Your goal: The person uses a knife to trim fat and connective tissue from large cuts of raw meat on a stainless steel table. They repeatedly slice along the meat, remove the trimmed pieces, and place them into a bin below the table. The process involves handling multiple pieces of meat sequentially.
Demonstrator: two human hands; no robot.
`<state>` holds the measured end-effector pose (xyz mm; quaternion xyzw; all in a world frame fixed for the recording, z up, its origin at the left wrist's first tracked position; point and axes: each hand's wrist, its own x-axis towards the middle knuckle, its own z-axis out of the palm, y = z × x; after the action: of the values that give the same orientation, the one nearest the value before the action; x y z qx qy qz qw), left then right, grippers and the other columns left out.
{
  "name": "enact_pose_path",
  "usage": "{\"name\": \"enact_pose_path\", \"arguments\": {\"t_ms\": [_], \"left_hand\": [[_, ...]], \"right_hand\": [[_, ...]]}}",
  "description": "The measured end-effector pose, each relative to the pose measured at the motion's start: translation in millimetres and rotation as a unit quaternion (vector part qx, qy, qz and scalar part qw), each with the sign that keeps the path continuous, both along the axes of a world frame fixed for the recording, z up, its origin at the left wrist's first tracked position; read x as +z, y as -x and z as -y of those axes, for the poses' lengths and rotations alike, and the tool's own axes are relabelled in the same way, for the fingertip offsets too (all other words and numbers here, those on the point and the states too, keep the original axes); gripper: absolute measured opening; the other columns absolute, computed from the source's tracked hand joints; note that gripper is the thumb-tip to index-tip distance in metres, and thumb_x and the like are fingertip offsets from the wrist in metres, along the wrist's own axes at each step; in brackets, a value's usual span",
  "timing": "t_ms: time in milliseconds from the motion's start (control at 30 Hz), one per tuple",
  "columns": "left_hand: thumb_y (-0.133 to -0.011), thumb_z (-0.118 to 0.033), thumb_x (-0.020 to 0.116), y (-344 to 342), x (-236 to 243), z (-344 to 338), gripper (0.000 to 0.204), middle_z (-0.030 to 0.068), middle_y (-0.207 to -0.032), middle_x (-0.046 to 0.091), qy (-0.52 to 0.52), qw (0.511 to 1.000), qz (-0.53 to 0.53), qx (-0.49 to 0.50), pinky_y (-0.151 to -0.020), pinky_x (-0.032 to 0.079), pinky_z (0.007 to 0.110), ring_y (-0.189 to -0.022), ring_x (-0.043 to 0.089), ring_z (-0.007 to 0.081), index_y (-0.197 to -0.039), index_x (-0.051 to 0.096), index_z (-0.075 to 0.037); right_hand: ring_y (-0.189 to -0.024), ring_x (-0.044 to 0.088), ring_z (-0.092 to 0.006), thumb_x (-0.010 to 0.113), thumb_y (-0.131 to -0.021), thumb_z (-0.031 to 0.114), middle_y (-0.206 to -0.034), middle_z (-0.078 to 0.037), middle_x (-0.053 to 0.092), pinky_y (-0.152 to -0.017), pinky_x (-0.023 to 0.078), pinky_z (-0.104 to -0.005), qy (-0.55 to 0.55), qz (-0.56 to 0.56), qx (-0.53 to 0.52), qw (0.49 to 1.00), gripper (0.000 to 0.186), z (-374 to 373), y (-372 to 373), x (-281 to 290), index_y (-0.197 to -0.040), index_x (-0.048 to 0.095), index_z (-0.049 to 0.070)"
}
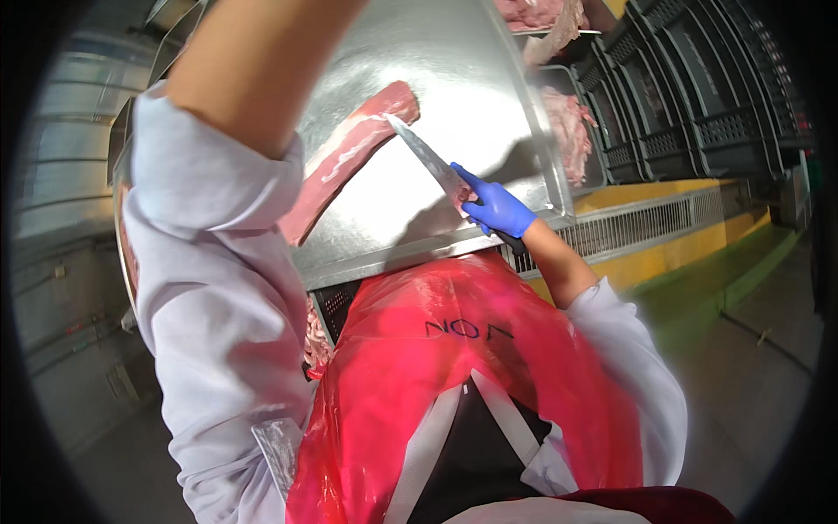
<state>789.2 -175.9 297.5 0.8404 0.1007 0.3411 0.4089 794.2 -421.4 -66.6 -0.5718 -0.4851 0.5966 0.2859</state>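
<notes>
A long pink strip of meat [345, 157], like a loin, lies slantwise on the shiny metal table [454, 70]. In a blue glove, my right hand [499, 210] is closed round the dark handle of a knife [425, 155]. The blade points up and left, its tip at the meat's far end. Beside the gloved fingers is a small reddish scrap; whether it sticks to the blade or lies on the table I cannot tell. My left forearm [253, 65] reaches up across the table and leaves the picture at the top, so the left hand is out of sight.
Beyond the table's raised right edge stands a tray of pale meat [567, 131], with more meat [532, 13] at the top. Dark plastic crates [690, 96] are stacked farther right, above a yellow ledge with a metal grating [646, 223]. My red apron [454, 323] meets the near edge.
</notes>
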Motion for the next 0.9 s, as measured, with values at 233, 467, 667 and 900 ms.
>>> {"name": "enact_pose_path", "arguments": {"t_ms": [233,467,667,900], "left_hand": [[-0.09,-0.019,0.06,-57,-189,45,0.023,0.0157,-0.076,0.067,-0.135,0.987,0.032,-0.076,-0.067,0.052,0.039,-0.072,0.064,0.0231,-0.088,0.068,0.003],[-0.08,-0.055,0.078,374,-395,-14,0.08,0.0236,-0.128,0.063,-0.108,0.844,-0.427,0.307,-0.104,0.048,0.047,-0.122,0.061,0.0407,-0.135,0.057,0.0],[-0.073,-0.067,0.076,406,-416,34,0.103,0.0311,-0.136,0.056,-0.032,0.781,-0.501,0.372,-0.107,0.043,0.053,-0.126,0.053,0.0468,-0.141,0.05,0.007],[-0.074,-0.063,0.077,472,-413,76,0.104,0.0259,-0.139,0.052,-0.023,0.839,-0.465,0.281,-0.106,0.041,0.052,-0.125,0.051,0.0417,-0.148,0.043,0.002]], "right_hand": [[-0.057,0.059,-0.0158,0.064,-0.096,0.022,-0.082,-0.01,0.064,-0.053,0.053,-0.0305,0.011,-0.042,-0.126,0.991,0.075,31,-21,-47,-0.161,0.029,0.006],[-0.059,0.057,-0.0109,0.062,-0.099,0.012,-0.087,-0.005,0.061,-0.056,0.052,-0.0266,-0.047,-0.046,-0.166,0.984,0.079,-40,-10,-43,-0.166,0.022,0.023],[-0.059,0.057,-0.0137,0.06,-0.096,0.014,-0.084,-0.007,0.062,-0.057,0.054,-0.0325,-0.069,-0.073,-0.188,0.977,0.082,-205,54,-80,-0.164,0.023,0.04],[-0.089,0.072,-0.0419,0.048,-0.103,0.027,-0.11,-0.024,0.072,-0.086,0.057,-0.0484,-0.26,0.348,0.043,0.9,0.068,-261,35,-81,-0.162,0.019,0.045]]}}
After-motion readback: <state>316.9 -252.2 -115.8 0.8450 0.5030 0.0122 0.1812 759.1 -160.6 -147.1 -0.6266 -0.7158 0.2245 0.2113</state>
